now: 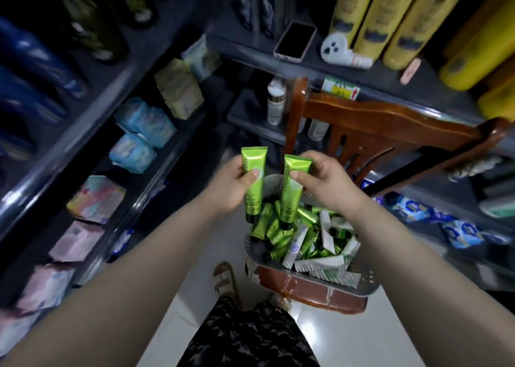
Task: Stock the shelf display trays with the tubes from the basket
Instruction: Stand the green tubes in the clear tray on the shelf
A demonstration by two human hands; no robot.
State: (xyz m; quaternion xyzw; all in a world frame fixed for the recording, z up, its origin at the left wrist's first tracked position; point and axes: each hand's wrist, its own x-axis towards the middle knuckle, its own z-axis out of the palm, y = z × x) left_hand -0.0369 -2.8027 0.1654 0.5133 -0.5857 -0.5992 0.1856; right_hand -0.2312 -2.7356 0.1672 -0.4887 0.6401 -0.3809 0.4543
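My left hand (232, 184) grips a green tube (254, 169) upright, its black cap pointing down. Beside it, my right hand (326, 180) holds a second green tube (292, 196) the same way. Both tubes hang just above a white perforated basket (362, 279) that sits on a wooden chair (390, 121). Several more green tubes and white tubes (320, 263) lie jumbled inside the basket.
Dark shelves on the left carry soft packets (145, 121) and flat pastel packs (96, 198). The shelf ahead bears a phone (295, 40), a small white fan (335, 47) and tall yellow cans (376, 13). Small bottles (276, 102) stand one shelf lower. White floor tiles and my sandalled foot (225, 280) lie below.
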